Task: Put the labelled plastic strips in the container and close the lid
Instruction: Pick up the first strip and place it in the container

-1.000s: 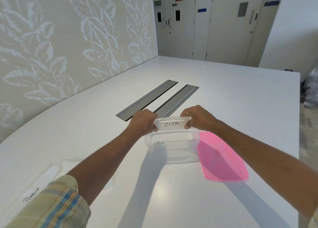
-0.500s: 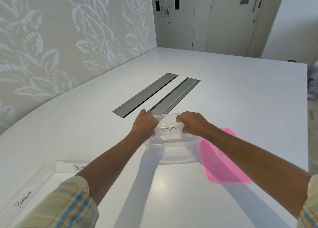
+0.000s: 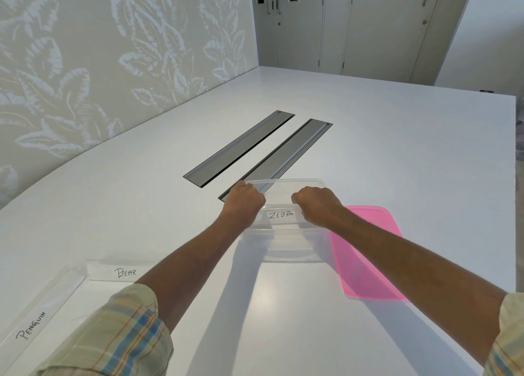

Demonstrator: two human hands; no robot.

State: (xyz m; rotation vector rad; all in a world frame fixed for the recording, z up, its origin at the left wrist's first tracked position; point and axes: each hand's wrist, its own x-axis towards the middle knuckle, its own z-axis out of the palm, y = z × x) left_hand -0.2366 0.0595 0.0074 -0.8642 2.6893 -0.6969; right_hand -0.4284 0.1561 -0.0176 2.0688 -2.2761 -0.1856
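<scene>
Both hands were curled into loose fists over the clear container, the left hand at its left end and the right hand at its right end, each closed on one end of the ZEBRA strip. That strip lay lengthwise between the fists, inside the open top of the container, with its handwritten label facing up; whether it touched the container floor could not be told. Both forearms reached forward and slightly inward from the lower corners of the view, bare below rolled plaid sleeves. The container stood on a broad white surface, and the pink lid lay flat on that surface just beside the container's right side, its top facing up. Near the lower left edge two more clear strips rested on the surface, well apart from the container: the BEAR strip lying across, and the PENGUIN strip running diagonally toward the near edge, their ends meeting at a corner. Beyond the container two long grey recessed panels were set into the surface, running diagonally away. A wall with a pale leaf pattern rose along the left, and grey doors closed off the far end of the room.
</scene>
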